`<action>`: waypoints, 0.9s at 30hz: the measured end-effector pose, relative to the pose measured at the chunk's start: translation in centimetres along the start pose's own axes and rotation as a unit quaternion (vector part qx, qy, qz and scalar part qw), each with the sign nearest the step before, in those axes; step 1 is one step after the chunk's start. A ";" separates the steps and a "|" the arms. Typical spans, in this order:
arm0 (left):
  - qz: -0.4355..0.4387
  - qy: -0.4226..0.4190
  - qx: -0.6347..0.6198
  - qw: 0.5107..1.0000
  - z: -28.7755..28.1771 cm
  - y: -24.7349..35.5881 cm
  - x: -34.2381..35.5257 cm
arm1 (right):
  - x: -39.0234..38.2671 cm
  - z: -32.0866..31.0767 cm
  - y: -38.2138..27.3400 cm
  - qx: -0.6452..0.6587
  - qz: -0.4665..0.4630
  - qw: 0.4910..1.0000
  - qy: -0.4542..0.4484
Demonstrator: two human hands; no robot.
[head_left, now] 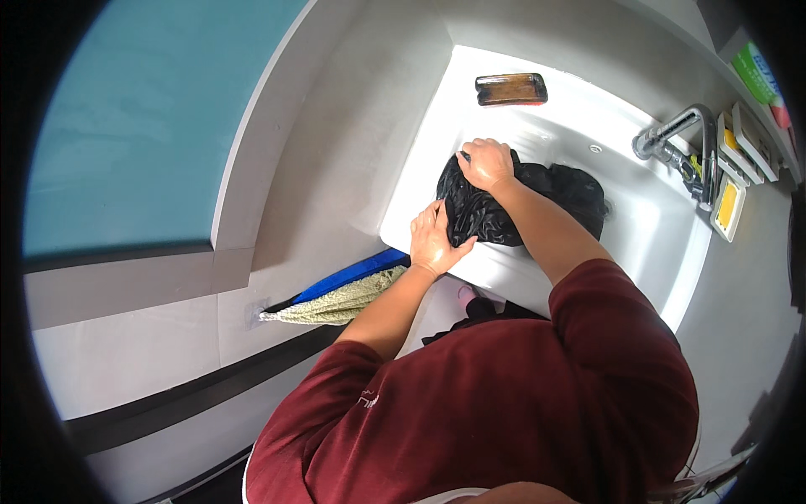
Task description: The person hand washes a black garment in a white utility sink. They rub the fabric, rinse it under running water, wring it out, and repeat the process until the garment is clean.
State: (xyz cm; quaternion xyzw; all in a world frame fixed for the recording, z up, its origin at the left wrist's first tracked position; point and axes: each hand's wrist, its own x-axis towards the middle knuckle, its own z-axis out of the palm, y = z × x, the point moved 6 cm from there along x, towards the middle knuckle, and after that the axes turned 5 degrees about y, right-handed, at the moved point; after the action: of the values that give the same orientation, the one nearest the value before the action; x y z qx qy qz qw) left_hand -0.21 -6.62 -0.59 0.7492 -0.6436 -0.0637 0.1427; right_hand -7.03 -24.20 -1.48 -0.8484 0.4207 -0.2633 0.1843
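Wet black cloth point(562, 202) lies bunched in the white sink point(672, 269). My right hand point(487, 160) grips it at its upper left, fingers curled over the fabric. My left hand point(432, 239) holds the cloth at its lower left, near the sink's front left, fingers bent against it. Above the cloth, on the sink's back ledge, lies a brown translucent brush or bar point(510, 86); which of these it is I cannot tell.
A chrome faucet point(705, 151) stands at the right, beside white trays with yellow items point(727, 206) and a green package point(756, 71). Blue and pale green towels point(344, 298) hang at the left wall. A frosted window point(143, 126) fills the upper left.
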 end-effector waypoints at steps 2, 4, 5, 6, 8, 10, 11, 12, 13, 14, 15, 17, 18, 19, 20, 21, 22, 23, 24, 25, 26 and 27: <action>-0.031 0.050 -0.036 0.998 -0.5 0.1 0.1 | -2.4 -1.1 -1.1 0.006 0.010 0.999 0.050; 0.001 0.131 -0.081 0.988 -1.0 0.4 0.3 | -6.9 -2.7 -3.3 0.008 -0.098 0.993 0.058; 0.059 0.139 -0.098 0.984 -0.3 0.7 0.7 | -9.3 -3.6 -4.6 0.025 -0.134 0.989 0.053; 0.114 0.145 -0.115 0.976 0.4 0.9 0.9 | -11.3 -4.2 -5.5 0.044 -0.170 0.983 0.046; 0.121 0.096 -0.161 0.975 1.3 1.7 2.0 | -12.5 -4.5 -4.6 0.050 -0.128 0.990 0.016; 0.140 0.090 -0.154 0.974 1.9 1.5 2.8 | -11.8 -3.9 -3.5 0.045 -0.112 0.993 0.014; 0.138 0.102 -0.152 0.974 1.8 1.7 3.4 | -11.4 -3.4 -2.9 0.043 -0.106 0.993 0.023; 0.111 0.055 -0.131 0.984 2.9 1.3 4.1 | -10.9 -2.9 -2.3 0.042 -0.100 0.994 0.031; 0.085 0.007 -0.108 0.990 3.8 0.7 4.9 | -10.4 -2.9 -2.0 0.042 -0.089 0.994 0.056; 0.059 -0.039 -0.085 0.994 4.7 0.2 5.4 | -9.9 -2.9 -1.8 0.031 -0.085 0.995 0.053; 0.074 -0.027 -0.076 0.994 4.8 0.1 5.8 | -9.5 -2.3 -1.3 0.028 -0.081 0.995 0.059; 0.110 0.003 -0.063 0.992 4.2 1.2 7.0 | -8.4 -2.1 -0.5 0.021 -0.077 0.995 0.065; 0.127 0.017 -0.056 0.990 3.9 1.8 7.4 | -8.0 -2.0 -0.2 0.022 -0.077 0.995 0.064; 0.115 0.052 -0.026 0.992 3.3 2.1 7.9 | -7.4 -2.3 -0.1 0.022 -0.077 0.995 0.063; 0.097 0.049 -0.025 0.994 3.3 2.1 8.1 | -6.9 -2.0 0.1 0.016 -0.068 0.997 0.039; 0.079 0.046 -0.023 0.996 3.3 2.0 8.2 | -6.4 -1.8 0.2 0.009 -0.060 0.998 0.013; 0.060 0.044 -0.022 0.997 3.1 2.1 8.4 | -6.0 -1.7 0.2 0.003 -0.052 0.999 -0.012; 0.056 0.033 -0.017 0.998 3.0 2.2 8.5 | -5.4 -2.1 0.1 -0.004 -0.034 0.998 -0.056; 0.051 0.021 -0.012 0.998 2.8 2.3 8.6 | -5.4 -1.8 0.3 0.006 -0.024 0.998 -0.050; 0.049 0.011 -0.005 0.999 2.6 2.6 8.9 | -5.2 -1.7 0.5 0.015 -0.015 0.999 -0.041; 0.038 0.006 -0.001 0.999 2.6 2.6 9.0 | -4.9 -1.7 0.7 0.024 -0.005 0.999 -0.032; 0.027 0.000 0.003 1.000 2.6 2.6 9.1 | -4.7 -1.2 1.2 0.027 0.016 0.997 -0.068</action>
State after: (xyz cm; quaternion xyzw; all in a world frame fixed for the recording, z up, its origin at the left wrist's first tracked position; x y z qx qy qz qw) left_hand -1.95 -16.23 -1.49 0.7320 -0.6637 -0.0579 0.1424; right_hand -10.85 -21.17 -2.52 -0.8520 0.4138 -0.2131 0.2396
